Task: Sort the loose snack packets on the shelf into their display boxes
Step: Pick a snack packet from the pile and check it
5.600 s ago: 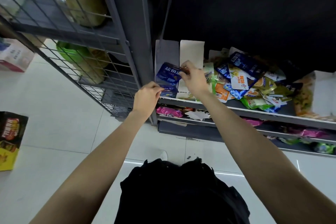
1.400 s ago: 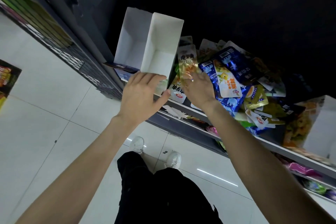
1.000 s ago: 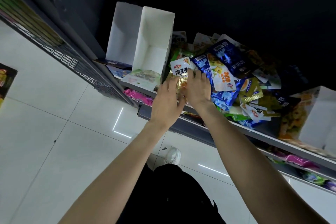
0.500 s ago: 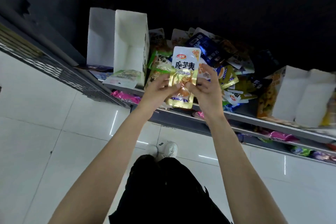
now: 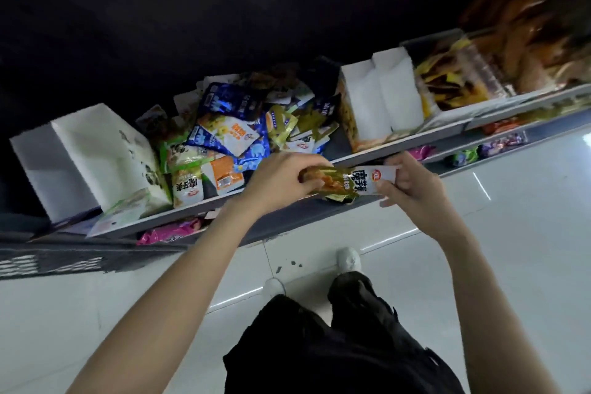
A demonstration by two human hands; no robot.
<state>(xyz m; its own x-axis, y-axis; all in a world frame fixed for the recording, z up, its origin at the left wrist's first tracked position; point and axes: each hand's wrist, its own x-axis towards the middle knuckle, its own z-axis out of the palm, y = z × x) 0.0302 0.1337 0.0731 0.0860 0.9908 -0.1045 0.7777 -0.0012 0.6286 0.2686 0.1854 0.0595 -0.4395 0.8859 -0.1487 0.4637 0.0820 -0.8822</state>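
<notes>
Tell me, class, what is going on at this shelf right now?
A person is sorting snacks. Both hands hold one gold and white packet just in front of the shelf edge: the left hand grips its gold end, the right hand pinches its white end. A heap of loose packets lies on the shelf between white display boxes on the left and on the right.

Glossy foil packet (image 5: 351, 184); matt white cardboard display box (image 5: 96, 153); shiny floor tiles (image 5: 527, 201).
</notes>
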